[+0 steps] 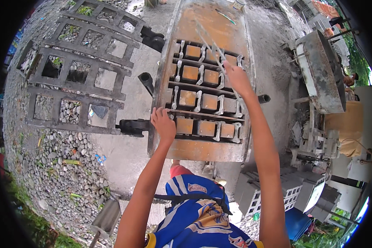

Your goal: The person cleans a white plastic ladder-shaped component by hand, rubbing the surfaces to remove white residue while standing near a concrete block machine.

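Note:
A rust-brown steel table stretches away in front of me. Set into it is a block mould with rows of square orange-brown plates, dark slots and cement-crusted grey metal pieces between them. My right hand is closed round a long thin metal strip, smeared by motion, which slants over the far rows. At the near left corner of the mould my left hand rests on the table's edge, fingers apart and slightly bent; I see nothing held in it.
To the left lies a heavy grey frame with square openings, its dark arms joining the table's side. Pebbles cover the ground there. A green pen-like stick lies at the table's far end. On the right stand a rusty metal trough and hollow blocks.

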Tool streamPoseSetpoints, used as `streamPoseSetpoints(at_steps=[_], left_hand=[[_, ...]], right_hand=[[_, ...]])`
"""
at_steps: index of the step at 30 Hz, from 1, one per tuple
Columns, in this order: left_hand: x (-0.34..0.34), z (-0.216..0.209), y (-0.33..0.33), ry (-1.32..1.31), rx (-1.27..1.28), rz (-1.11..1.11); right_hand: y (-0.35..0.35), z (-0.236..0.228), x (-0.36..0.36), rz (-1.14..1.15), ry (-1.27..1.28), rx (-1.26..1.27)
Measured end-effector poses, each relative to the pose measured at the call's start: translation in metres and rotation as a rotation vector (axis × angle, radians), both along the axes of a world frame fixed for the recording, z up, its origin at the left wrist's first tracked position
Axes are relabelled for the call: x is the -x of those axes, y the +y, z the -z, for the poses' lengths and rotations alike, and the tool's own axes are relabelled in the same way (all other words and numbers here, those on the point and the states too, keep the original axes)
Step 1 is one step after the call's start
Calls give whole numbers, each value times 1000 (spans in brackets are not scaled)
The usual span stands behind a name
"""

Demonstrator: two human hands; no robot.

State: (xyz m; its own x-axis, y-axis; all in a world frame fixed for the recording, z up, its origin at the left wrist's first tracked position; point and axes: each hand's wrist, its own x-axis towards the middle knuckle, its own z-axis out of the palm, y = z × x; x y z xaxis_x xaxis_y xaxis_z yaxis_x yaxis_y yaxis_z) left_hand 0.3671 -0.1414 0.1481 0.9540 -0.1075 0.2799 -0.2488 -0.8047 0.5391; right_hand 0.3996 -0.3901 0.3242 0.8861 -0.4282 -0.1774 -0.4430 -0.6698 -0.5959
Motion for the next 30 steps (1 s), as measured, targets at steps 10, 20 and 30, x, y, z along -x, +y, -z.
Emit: streamPoseSetpoints(at_steps=[10,20,30], left_hand=[[0,7,-6,13,37,13],[-1,4,4,8,15,-2],[5,2,-3,32,31,25]], right_hand=[[-29,24,12,-21,59,83],[23,-15,-29,-21,-251,-51],[12,21,-44,-89,20,156]])
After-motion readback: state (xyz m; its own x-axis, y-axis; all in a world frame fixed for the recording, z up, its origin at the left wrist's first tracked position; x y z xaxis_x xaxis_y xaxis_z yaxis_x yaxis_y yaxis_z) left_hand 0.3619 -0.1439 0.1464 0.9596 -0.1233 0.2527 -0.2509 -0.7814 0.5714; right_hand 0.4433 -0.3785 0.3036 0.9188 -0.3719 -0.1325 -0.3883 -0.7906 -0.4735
